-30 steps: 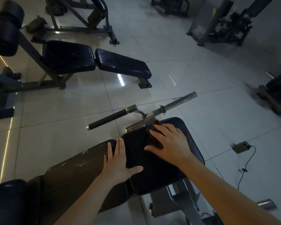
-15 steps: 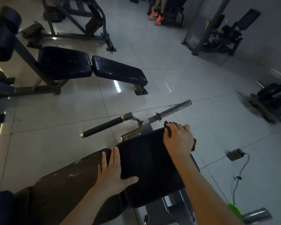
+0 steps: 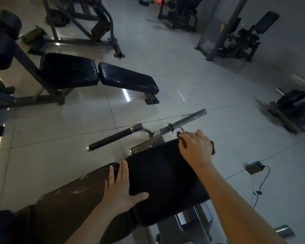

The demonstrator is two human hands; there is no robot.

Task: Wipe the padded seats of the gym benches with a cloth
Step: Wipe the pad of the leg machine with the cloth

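At the far-right corner of the seat point(image 3: 162, 182): right grip point(image 3: 195, 147), fingers curled down over the edge w/ the cloth point(image 3: 212, 147) bunched under the palm. So it's clamped on the cloth, and only dark scraps of cloth show either side of the knuckles. The left grip point(image 3: 121, 187) is spread flat, fingers straight along the seam btwn seat and brown back pad point(image 3: 69, 199), thumb out onto the seat. It carries nothing, prob. just steadying.

Key relation: nearly all the seat lies from the right grip back toward the wearer and leftward, i.e. toward the left grip. No seat shows beyond the right grip. Past it there's only the bar point(image 3: 187, 119) and the floor point(image 3: 165, 95). My read: next stroke has to be a pull, drawn back along the padding toward the body, not a push.

The seat's long axis seems to run from the bar end to the near end, roughly in line w/ the right forearm, so a straight draw should fit. The right grip is the one on the job. The left grip is nearer the seam side and would be in the way if the stroke angles left.

The back pad, left of the left grip, has pale scuff marks; can't tell if it's been wiped. The far bench point(image 3: 69, 71) is well beyond both grips, across the floor, prob. a later job.
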